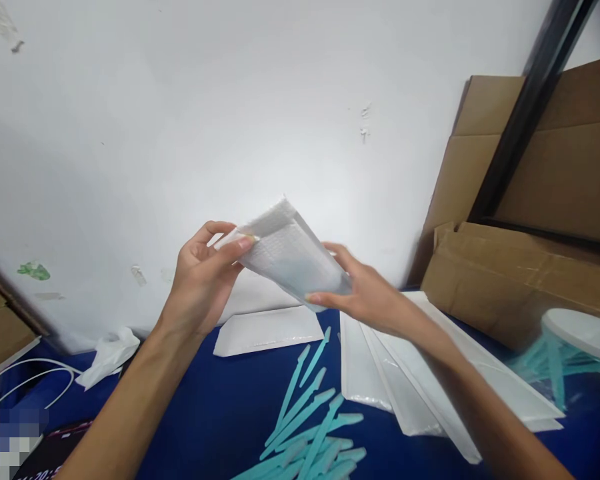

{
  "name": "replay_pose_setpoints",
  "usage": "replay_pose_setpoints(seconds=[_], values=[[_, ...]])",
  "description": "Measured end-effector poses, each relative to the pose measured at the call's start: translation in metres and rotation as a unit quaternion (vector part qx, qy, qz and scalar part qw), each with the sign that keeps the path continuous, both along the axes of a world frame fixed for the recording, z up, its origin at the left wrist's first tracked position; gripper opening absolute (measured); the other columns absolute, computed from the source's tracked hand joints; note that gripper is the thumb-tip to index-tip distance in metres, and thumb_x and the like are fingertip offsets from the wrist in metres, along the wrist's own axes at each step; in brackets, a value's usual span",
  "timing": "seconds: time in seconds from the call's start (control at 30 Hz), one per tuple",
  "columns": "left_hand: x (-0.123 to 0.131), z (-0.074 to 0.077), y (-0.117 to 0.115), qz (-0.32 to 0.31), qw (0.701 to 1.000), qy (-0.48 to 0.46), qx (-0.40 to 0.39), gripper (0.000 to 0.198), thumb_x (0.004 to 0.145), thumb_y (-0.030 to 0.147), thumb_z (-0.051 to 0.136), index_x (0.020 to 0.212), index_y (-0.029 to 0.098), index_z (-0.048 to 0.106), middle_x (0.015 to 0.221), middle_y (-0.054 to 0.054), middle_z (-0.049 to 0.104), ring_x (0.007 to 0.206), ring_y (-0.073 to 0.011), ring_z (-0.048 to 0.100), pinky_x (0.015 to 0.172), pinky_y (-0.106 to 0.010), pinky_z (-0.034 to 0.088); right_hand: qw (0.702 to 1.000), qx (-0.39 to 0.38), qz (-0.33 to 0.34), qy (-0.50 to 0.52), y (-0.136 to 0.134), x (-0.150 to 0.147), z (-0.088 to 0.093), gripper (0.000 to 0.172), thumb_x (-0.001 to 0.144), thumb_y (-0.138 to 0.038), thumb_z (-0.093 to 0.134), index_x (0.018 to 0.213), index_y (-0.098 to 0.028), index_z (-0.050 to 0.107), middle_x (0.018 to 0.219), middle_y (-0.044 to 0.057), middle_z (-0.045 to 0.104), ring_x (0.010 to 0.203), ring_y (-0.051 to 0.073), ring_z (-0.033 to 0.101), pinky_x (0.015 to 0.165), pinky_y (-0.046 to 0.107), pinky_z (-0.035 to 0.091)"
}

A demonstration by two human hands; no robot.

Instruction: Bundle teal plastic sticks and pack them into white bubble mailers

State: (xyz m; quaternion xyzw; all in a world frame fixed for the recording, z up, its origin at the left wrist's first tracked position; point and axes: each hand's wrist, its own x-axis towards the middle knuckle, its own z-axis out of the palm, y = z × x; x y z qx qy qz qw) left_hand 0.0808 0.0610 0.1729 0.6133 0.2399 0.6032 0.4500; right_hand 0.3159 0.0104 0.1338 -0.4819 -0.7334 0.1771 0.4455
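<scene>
Raised above the table, a small white bubble mailer (293,257) is held tilted between both hands. My left hand (207,267) pinches its upper left corner, thumb on the near face. My right hand (353,280) grips the lower right end, thumb on the near side and fingers behind. A faint bluish tint shows through the mailer's lower part; what causes it I cannot make out. Below, several turquoise eyebrow razors (300,407) lie in a loose pile. Behind them lies another white mailer (270,330) on the blue tabletop (190,407).
More white mailers (380,367) are fanned out at the right, partly under my right forearm. A clear tub with a white lid (587,333) holds more turquoise razors. Cardboard boxes (520,280) stand at the right by a black post. Crumpled tissue (110,357) and a white cable (45,363) lie left.
</scene>
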Motion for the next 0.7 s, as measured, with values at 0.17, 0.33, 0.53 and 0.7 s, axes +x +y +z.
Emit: replay_pose_setpoints(seconds=[0.17, 0.33, 0.53, 0.7], values=[[-0.034, -0.024, -0.004, 0.156, 0.94, 0.26, 0.157, 0.028, 0.082, 0.029, 0.069, 0.109, 0.024, 0.061, 0.1, -0.003, 0.066, 0.1, -0.0222, 0.063, 0.095, -0.038, 0.048, 0.985, 0.011, -0.017, -0.169, 0.027, -0.019, -0.032, 0.02, 0.097, -0.029, 0.051, 0.108, -0.024, 0.067, 0.097, 0.004, 0.073, 0.088, 0.024, 0.067, 0.076, 0.037, 0.052], [-0.084, -0.093, 0.028, 0.205, 0.777, 0.536, 0.26, 0.025, 0.089, 0.013, 0.047, 0.102, 0.023, 0.066, 0.119, -0.009, 0.064, 0.12, -0.0283, 0.052, 0.101, -0.047, 0.042, 0.941, 0.087, -0.034, -0.324, 0.055, -0.038, -0.081, 0.06, 0.086, 0.004, 0.042, 0.142, -0.016, 0.048, 0.144, 0.017, 0.053, 0.134, 0.029, 0.047, 0.109, 0.048, 0.039], [-0.111, -0.144, 0.019, 0.192, 0.707, 0.642, 0.226, 0.045, 0.081, -0.001, 0.039, 0.107, 0.021, 0.068, 0.131, -0.015, 0.056, 0.127, -0.0342, 0.049, 0.097, -0.052, 0.045, 0.938, 0.026, 0.029, -0.344, 0.03, -0.011, -0.088, 0.046, 0.093, -0.02, 0.05, 0.139, -0.023, 0.054, 0.14, 0.012, 0.059, 0.134, 0.031, 0.049, 0.111, 0.051, 0.04], [-0.117, -0.154, -0.026, 0.158, 0.739, 0.626, 0.193, 0.028, 0.097, 0.026, 0.04, 0.108, 0.025, 0.065, 0.109, -0.007, 0.064, 0.101, -0.0241, 0.062, 0.089, -0.042, 0.053, 0.922, -0.021, -0.186, -0.338, -0.036, 0.065, -0.091, 0.043, 0.099, -0.044, 0.038, 0.126, -0.023, 0.063, 0.123, 0.012, 0.07, 0.114, 0.033, 0.064, 0.099, 0.055, 0.049]])
